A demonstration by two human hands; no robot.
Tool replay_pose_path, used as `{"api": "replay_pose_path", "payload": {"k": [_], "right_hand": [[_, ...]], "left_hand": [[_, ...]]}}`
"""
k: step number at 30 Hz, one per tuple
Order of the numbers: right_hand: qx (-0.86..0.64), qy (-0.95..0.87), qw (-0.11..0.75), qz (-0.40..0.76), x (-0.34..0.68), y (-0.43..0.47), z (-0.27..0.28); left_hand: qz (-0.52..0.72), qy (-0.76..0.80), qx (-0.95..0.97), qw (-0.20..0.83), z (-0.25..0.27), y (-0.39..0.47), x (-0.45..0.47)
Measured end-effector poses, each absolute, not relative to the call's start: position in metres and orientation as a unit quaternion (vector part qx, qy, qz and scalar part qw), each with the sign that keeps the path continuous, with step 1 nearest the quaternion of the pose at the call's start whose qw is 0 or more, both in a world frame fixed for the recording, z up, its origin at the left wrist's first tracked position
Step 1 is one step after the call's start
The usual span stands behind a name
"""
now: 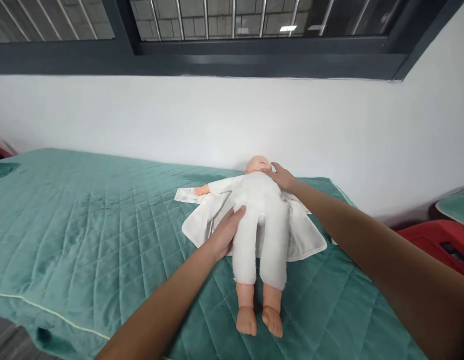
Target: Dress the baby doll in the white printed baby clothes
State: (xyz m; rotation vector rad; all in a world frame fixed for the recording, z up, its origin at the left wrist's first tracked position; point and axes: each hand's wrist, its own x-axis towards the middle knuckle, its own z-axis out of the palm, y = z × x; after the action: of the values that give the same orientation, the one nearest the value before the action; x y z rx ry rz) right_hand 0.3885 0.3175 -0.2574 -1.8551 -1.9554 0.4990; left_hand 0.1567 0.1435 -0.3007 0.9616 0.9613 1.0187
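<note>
A baby doll [260,195] with a white cloth body lies on its back, its bare feet toward me. Under it a white baby jacket [310,240] is spread open, with one patterned sleeve [184,195] stretched out to the left beneath the doll's hand. My left hand [226,231] grips the doll's hip, thumb on top and the other fingers partly hidden at its side. At the shoulder beside the head, my right hand [282,178] holds the doll, its fingers near the neck. The doll's other arm is hidden behind my right forearm.
A green quilted cover [104,225] lies under everything, its front edge at lower left. Behind it rises a white wall [179,115] below a dark-framed window [262,62] with metal bars. Something red [438,242] stands at the right.
</note>
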Motion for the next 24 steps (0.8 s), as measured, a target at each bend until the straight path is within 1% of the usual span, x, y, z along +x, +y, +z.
{"api": "replay_pose_path", "payload": {"k": [2, 3, 6, 8, 9, 11, 13, 16, 21, 24], "right_hand": [[-0.665, -0.72, 0.16, 0.12, 0.391, 0.315, -0.25], [-0.67, -0.725, 0.141, 0.075, 0.391, 0.313, -0.244], [-0.666, -0.736, 0.111, -0.052, 0.381, 0.305, -0.223], [-0.613, -0.778, 0.104, -0.088, 0.36, 0.298, -0.21], [-0.572, -0.809, 0.093, -0.1, 0.347, 0.295, -0.206], [-0.476, -0.869, 0.048, -0.127, 0.315, 0.29, -0.206], [-0.409, -0.903, -0.008, -0.133, 0.283, 0.289, -0.214], [-0.403, -0.908, -0.056, -0.098, 0.244, 0.294, -0.236], [-0.429, -0.9, -0.07, -0.048, 0.218, 0.31, -0.265], [-0.438, -0.897, -0.054, -0.03, 0.224, 0.315, -0.265]], "left_hand": [[0.447, 0.484, 0.459, 0.596, -0.299, 0.151, 0.145], [0.449, 0.521, 0.485, 0.54, -0.297, 0.157, 0.139], [0.426, 0.609, 0.593, 0.309, -0.292, 0.183, 0.123], [0.35, 0.644, 0.657, 0.174, -0.293, 0.201, 0.118], [0.304, 0.659, 0.676, 0.128, -0.296, 0.209, 0.117], [0.231, 0.682, 0.691, 0.066, -0.305, 0.221, 0.118], [0.198, 0.687, 0.698, 0.036, -0.316, 0.227, 0.119], [0.196, 0.684, 0.702, 0.022, -0.329, 0.229, 0.118], [0.24, 0.673, 0.699, 0.03, -0.333, 0.231, 0.113], [0.3, 0.667, 0.678, 0.069, -0.335, 0.234, 0.108]]}}
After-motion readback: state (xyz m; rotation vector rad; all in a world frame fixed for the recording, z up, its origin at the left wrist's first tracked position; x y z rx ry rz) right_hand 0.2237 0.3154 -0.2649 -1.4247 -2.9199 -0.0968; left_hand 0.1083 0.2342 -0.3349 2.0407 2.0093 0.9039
